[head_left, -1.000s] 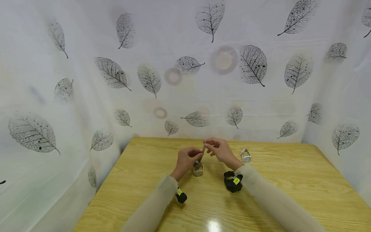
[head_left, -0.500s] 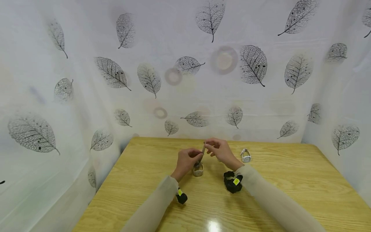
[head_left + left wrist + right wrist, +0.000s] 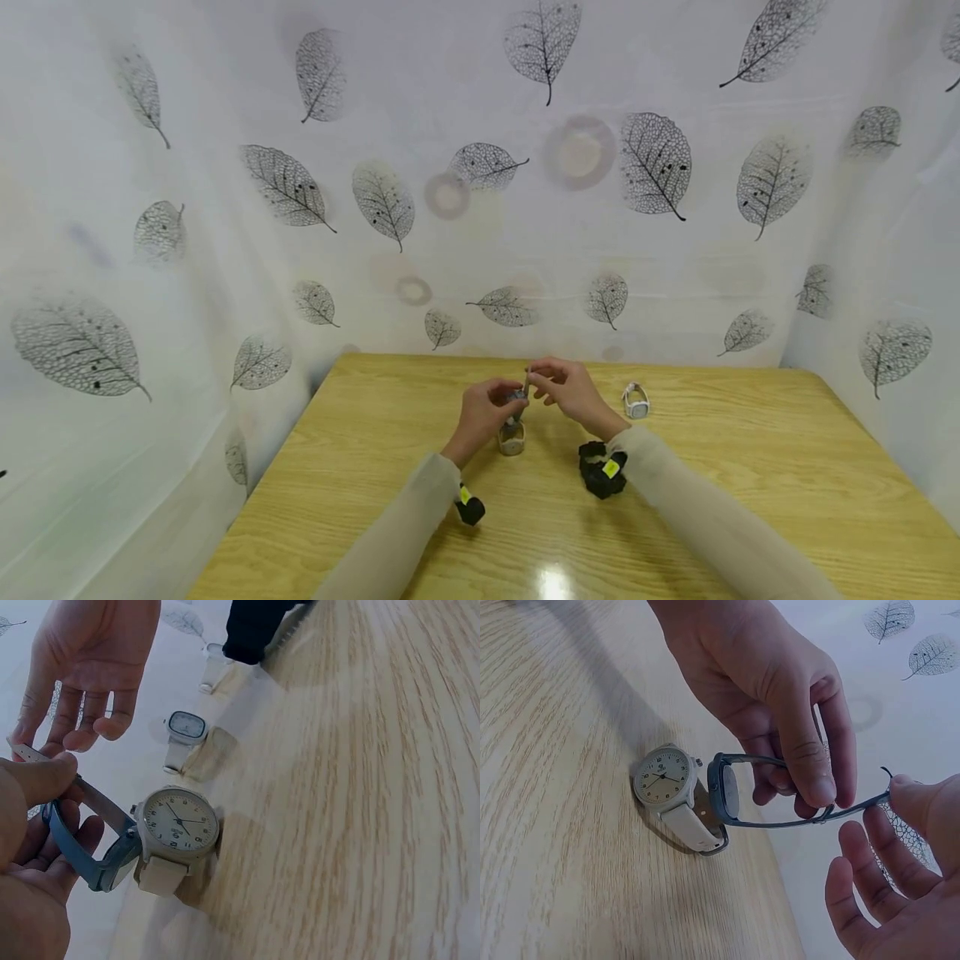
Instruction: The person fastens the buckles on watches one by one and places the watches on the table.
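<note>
My left hand (image 3: 483,417) grips a blue-grey wristwatch (image 3: 721,791) by its strap, with thumb and fingers near the buckle. The right hand (image 3: 573,392) pinches the free end of that strap (image 3: 862,804) between thumb and finger, as the right wrist view shows; its other fingers are spread. The strap is drawn between both hands, and the watch's case hangs close to a white round-faced watch (image 3: 178,821) standing on the table. Whether the two touch cannot be told. In the head view my left fingers partly hide the held watch.
A white watch with a squarish face (image 3: 637,408) sits on the wooden table (image 3: 720,467), right of my right hand. Another small pale watch (image 3: 215,660) shows farther off in the left wrist view. Behind the table hangs a leaf-patterned curtain (image 3: 480,233).
My left fingers have shifted slightly on the strap, and more of the grey-blue watch shows between them. The right hand stays at the strap's end. The view has tilted very slightly.
</note>
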### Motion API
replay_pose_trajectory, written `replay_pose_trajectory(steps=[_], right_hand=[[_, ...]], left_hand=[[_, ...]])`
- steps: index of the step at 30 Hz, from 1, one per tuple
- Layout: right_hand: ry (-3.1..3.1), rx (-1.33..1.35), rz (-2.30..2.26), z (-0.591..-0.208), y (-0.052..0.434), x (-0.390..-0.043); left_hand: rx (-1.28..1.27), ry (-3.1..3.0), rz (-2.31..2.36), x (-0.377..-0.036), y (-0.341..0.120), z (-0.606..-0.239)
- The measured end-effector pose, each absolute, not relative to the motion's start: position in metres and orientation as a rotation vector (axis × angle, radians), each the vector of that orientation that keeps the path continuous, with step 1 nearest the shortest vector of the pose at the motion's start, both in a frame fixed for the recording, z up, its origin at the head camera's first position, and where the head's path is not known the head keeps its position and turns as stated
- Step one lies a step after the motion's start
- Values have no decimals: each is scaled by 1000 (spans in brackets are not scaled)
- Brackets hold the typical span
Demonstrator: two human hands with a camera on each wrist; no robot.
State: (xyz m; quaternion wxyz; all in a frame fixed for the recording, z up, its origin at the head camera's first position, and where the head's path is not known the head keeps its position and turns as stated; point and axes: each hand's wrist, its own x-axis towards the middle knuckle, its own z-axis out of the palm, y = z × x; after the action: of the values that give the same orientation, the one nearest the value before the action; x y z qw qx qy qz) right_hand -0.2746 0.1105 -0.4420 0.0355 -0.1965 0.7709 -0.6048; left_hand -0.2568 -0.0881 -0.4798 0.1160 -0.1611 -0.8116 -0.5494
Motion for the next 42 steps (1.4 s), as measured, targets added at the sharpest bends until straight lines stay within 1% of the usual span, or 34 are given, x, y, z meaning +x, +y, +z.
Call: replay_pose_trajectory(steps=[9,18,25,33,37,42], right_hand=[[2438,-671,-1822,-436,112,-279],[2461,-750,-1830,-420,111,-279],[2480,-785,-1861,-422,111,-278],[2482,-715,-1960,-426,112,-274],[2619,-773,-1854,-426,116,-272],[2823,-965,-1595,-427,123,-273]], left_hand=[[-377,-2358,-1719,-258,-87,-465],[-341,-2235,-1761,-258,-82,-446],[-336,-2142,-1857,-257,-79,-445],[-381,-2064,-1948,-258,-81,-446],[-412,-2057,-1950,-259,-84,-446],[-428,-2086,-1944,-259,-90,-446]])
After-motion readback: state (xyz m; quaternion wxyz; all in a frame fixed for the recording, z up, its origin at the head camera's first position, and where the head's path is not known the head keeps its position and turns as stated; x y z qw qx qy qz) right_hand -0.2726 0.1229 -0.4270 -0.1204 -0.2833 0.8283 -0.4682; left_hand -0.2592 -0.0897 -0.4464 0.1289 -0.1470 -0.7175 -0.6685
